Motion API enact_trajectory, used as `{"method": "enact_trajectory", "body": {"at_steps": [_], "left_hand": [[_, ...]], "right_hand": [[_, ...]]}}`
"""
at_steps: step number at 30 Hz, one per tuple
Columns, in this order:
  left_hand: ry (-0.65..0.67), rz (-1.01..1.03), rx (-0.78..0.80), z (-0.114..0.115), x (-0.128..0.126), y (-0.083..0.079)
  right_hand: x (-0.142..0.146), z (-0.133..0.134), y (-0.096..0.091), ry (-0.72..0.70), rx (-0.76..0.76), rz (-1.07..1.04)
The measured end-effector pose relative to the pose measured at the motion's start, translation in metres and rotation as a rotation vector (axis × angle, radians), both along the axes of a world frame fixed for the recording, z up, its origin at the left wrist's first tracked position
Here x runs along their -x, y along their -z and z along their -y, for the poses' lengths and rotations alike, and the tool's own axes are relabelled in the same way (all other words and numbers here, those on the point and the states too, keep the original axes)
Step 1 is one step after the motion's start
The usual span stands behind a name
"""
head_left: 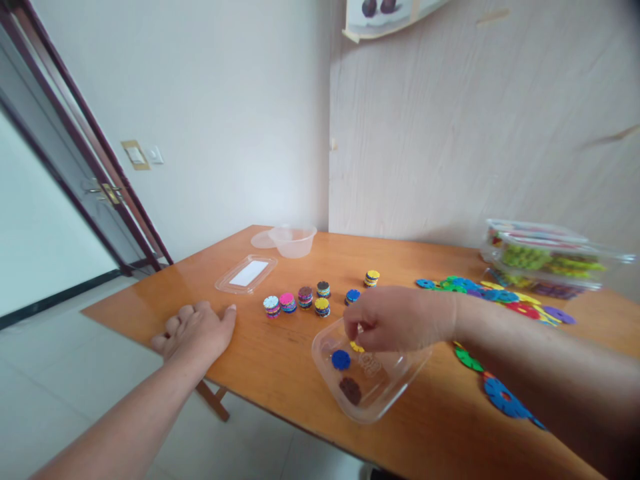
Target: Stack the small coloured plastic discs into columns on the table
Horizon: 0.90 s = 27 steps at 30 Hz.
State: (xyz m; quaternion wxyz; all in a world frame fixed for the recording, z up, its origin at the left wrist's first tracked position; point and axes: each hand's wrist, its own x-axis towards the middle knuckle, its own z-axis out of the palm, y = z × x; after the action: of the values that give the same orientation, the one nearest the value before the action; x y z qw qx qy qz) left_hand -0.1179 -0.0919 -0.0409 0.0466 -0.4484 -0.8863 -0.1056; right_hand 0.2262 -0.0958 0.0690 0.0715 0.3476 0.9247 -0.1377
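Note:
My right hand hovers over a clear plastic tray near the table's front edge, its fingers pinched on a small yellow disc. In the tray lie a blue disc, a brown disc and a clear one. My left hand rests on the wooden table to the left, fingers loosely curled, thumb out, holding nothing. Behind the tray stand several short stacks of small coloured discs.
Larger coloured flower-shaped discs are spread at the right, with more by my forearm. Clear boxes of pieces stand at the back right. A clear lid and a plastic bowl lie farther back. A door is at the left.

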Motion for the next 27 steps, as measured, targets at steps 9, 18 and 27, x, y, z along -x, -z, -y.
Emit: {"method": "enact_trajectory", "body": {"at_steps": [9,18,27], "left_hand": [[-0.004,0.019,0.003,0.001,-0.004,-0.004],[-0.013,0.004,0.017,0.001,-0.005,-0.004],[-0.015,0.014,0.037,0.002,-0.004,-0.006]], "right_hand": [[-0.01,-0.069,0.013,0.299,-0.188,0.054],[-0.005,-0.082,0.018,0.277,-0.146,0.122],[0.002,-0.085,0.022,0.233,-0.199,0.193]]}}
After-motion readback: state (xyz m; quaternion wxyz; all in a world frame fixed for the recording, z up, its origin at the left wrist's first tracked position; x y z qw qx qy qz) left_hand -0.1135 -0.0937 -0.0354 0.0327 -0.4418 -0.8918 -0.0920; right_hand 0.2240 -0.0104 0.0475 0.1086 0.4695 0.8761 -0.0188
